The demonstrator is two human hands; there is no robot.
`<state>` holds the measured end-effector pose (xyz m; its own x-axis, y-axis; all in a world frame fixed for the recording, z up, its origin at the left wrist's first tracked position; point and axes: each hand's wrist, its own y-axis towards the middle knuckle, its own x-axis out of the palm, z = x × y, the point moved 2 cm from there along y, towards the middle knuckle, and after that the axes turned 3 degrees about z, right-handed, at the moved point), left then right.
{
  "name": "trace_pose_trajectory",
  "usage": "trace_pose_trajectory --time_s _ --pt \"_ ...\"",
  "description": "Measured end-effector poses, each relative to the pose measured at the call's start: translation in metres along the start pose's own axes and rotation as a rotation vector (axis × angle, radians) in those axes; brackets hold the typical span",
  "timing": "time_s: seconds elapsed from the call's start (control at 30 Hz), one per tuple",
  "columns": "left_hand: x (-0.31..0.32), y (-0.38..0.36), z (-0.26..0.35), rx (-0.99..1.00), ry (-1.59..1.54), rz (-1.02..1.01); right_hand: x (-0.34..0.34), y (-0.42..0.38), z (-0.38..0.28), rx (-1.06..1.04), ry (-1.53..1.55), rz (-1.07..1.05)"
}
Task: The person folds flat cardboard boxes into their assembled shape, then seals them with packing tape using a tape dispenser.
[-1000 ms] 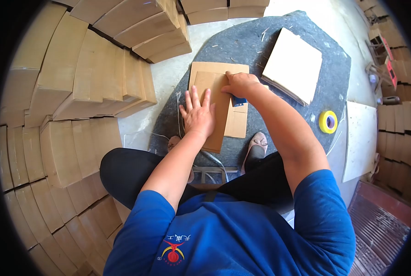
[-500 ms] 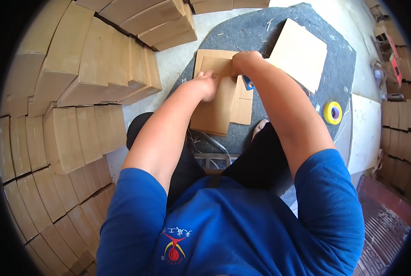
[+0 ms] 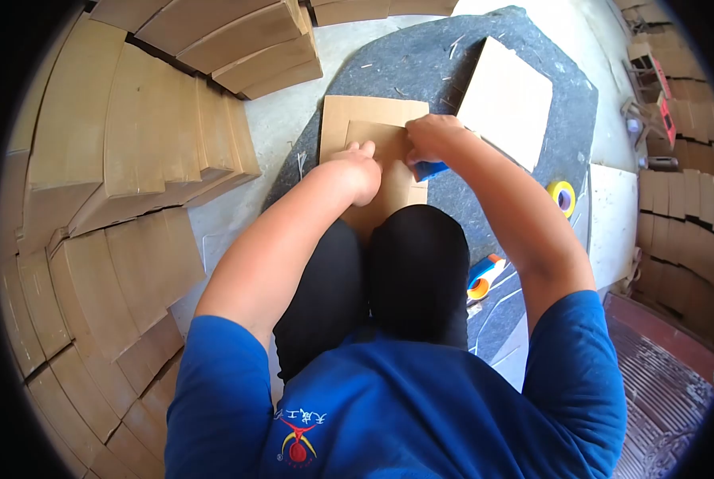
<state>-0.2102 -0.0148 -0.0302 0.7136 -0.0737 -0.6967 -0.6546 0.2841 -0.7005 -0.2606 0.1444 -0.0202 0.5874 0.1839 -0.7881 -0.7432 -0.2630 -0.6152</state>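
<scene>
A brown cardboard piece [image 3: 337, 116] lies over the dark stone slab, with a smaller folded cardboard panel [image 3: 389, 137] on top. My left hand [image 3: 359, 172] presses on this panel, its fingers stretched out and slightly apart. Along the panel's right edge, my right hand [image 3: 435, 137] is closed around a blue tool [image 3: 430, 170]; most of the tool is hidden under the palm, and I cannot tell its kind. My knees cover the near end of the cardboard.
A pale flat board stack [image 3: 507, 104] rests on the stone slab [image 3: 389, 68]. Nearby are a yellow tape roll [image 3: 562, 197] and an orange-and-blue tape dispenser [image 3: 483, 277]. Stacked cardboard boxes [image 3: 133, 152] line the left side. Corrugated red-brown sheeting [image 3: 660, 391] is at lower right.
My knees have come together over the near part of the cardboard. My right hand and the blue tool have shifted slightly toward me. The orange-and-blue dispenser now shows.
</scene>
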Motion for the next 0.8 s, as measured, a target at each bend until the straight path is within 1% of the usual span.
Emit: trace_pose_trajectory --time_s 0.07,0.1,0.13,0.17,0.2,0.23,0.3,0.33,0.37,0.43,0.47,0.5,0.57,0.63,0.73,0.8 --pt "-0.019 -0.022 0.0 0.198 0.127 -0.011 0.001 -0.01 0.016 -0.009 0.0 0.063" --pt "-0.019 -0.024 -0.003 0.206 0.111 0.0 -0.003 -0.018 0.024 0.027 -0.007 0.067" --pt "-0.016 -0.023 -0.007 0.206 0.086 0.005 -0.008 -0.03 0.034 0.028 0.031 0.147" --pt "-0.014 -0.022 -0.009 0.214 0.041 0.075 -0.015 -0.045 0.044 0.03 0.069 0.226" --pt "-0.014 -0.02 -0.011 0.224 0.0 0.145 -0.027 -0.065 0.049 0.052 0.179 0.291" --pt "-0.013 -0.016 -0.011 0.228 -0.02 0.153 -0.037 -0.084 0.052 0.076 0.289 0.359" --pt "-0.017 0.0 -0.016 0.085 -0.536 0.329 -0.042 -0.111 0.061 0.093 0.678 0.477" --pt "-0.021 0.015 -0.02 0.141 -0.713 0.328 -0.041 -0.12 0.061 0.06 0.786 0.541" --pt "-0.015 0.023 -0.02 0.14 -0.727 0.34 -0.039 -0.125 0.06 0.003 0.856 0.587" --pt "-0.012 0.022 -0.015 0.234 -1.761 0.065 -0.028 -0.128 0.057 -0.096 1.028 0.638" --pt "-0.014 0.02 -0.012 0.377 -1.908 -0.033 -0.023 -0.125 0.053 -0.121 1.083 0.634" --pt "-0.016 0.017 -0.013 0.376 -1.913 -0.027 -0.018 -0.121 0.05 -0.115 1.096 0.607" --pt "-0.021 0.01 -0.011 0.511 -2.029 -0.108 -0.004 -0.109 0.051 -0.088 1.077 0.572" --pt "-0.019 0.009 -0.014 0.497 -1.998 -0.065 0.002 -0.105 0.048 -0.088 1.056 0.568" --pt "-0.021 0.008 -0.019 0.441 -1.998 -0.096 0.013 -0.097 0.049 -0.076 1.078 0.565" --pt "-0.024 0.005 -0.021 0.444 -2.107 -0.212 0.021 -0.093 0.05 -0.089 1.355 0.559"
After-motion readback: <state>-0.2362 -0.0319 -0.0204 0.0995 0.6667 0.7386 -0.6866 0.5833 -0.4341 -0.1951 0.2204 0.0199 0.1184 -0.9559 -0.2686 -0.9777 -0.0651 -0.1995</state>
